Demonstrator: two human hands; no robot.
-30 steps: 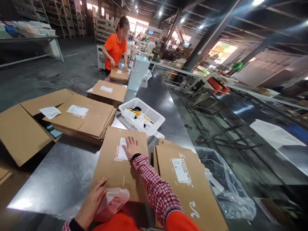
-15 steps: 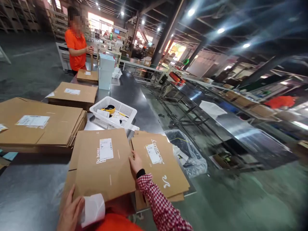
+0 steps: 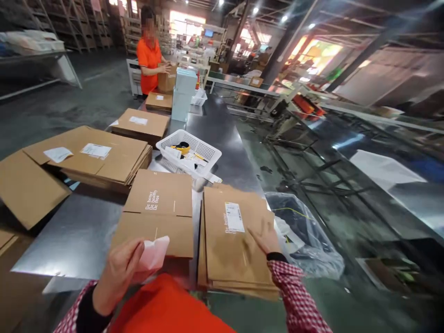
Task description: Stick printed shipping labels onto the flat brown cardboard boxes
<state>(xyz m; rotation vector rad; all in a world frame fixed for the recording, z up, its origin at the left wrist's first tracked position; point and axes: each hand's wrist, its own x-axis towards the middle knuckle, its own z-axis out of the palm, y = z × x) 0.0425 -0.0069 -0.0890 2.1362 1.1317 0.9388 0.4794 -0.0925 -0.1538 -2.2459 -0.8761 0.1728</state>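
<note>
In my left hand (image 3: 120, 261) is a bent piece of white paper (image 3: 153, 253), pinched between thumb and fingers above the near edge of a flat cardboard carton (image 3: 157, 226). White print shows on that carton, which carries no label. Just to its right lies a stack of flattened cartons (image 3: 239, 252); the top one bears a white printed label (image 3: 235, 217). Over the right part of this stack is my right hand (image 3: 266, 238), fingers spread, somewhat blurred by motion. Whether it touches the cardboard I cannot tell.
A white perforated basket (image 3: 211, 159) with yellow tape inside stands behind the cartons. More labelled cartons (image 3: 118, 159) lie left. A clear plastic bag (image 3: 322, 249) hangs beside the metal table (image 3: 86, 226). A person in orange (image 3: 148, 64) handles a carton beyond.
The labelled carton from the left pile now lies on the right stack, exposing an unlabelled one. My right hand has moved right and opened. The view has turned left.
</note>
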